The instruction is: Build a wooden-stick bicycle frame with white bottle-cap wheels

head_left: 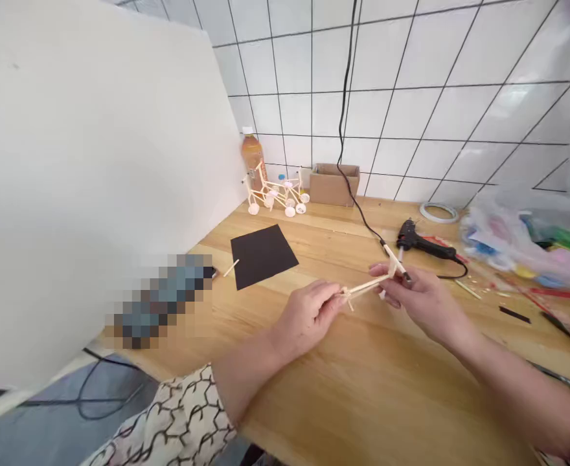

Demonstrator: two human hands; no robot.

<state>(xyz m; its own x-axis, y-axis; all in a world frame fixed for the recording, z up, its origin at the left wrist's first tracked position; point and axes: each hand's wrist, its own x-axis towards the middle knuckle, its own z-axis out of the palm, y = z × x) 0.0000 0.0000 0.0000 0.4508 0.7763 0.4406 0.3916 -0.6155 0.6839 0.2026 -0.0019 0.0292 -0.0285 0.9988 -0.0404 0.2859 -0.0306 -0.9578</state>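
A small bicycle frame of thin pale wooden sticks (368,283) is held between my two hands above the table. My left hand (311,314) pinches its left end, where a short stick pokes out below the fingers. My right hand (423,301) grips the other end, near a crossing stick with dark tips that looks like a handlebar (396,257). The fingers hide part of both ends. Just beyond my right hand lies a black hot glue gun (423,243), its nozzle close to the handlebar stick.
Finished-looking stick bicycles (285,194) stand at the back by a drink bottle (252,155) and cardboard box (334,186). Black card (264,255) lies left, near a loose stick (231,268). A tape roll (438,212) and plastic bags (532,239) sit right. A black cable (346,97) hangs down.
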